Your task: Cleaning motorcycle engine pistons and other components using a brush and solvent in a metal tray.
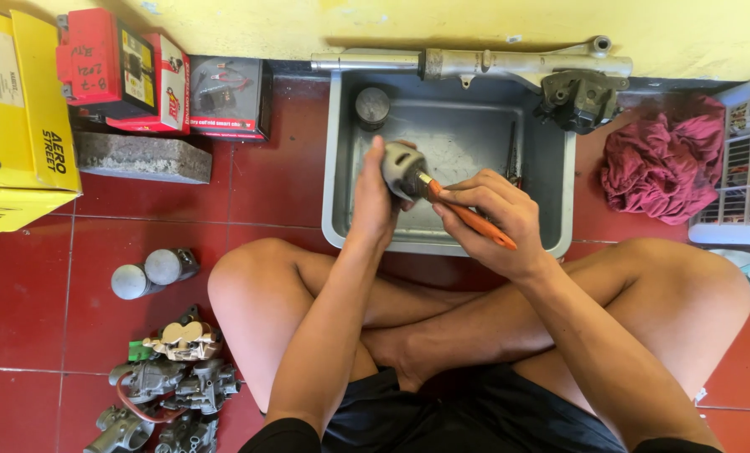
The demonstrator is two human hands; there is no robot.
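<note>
1. My left hand grips a grey metal part over the tray.
2. My right hand pinches an orange-handled brush against it.
3. I judge scrubbing is underway; next, turn the part.

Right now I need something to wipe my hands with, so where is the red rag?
In the head view, the red rag lies crumpled on the floor at the right, between the metal tray and the white basket.
</note>
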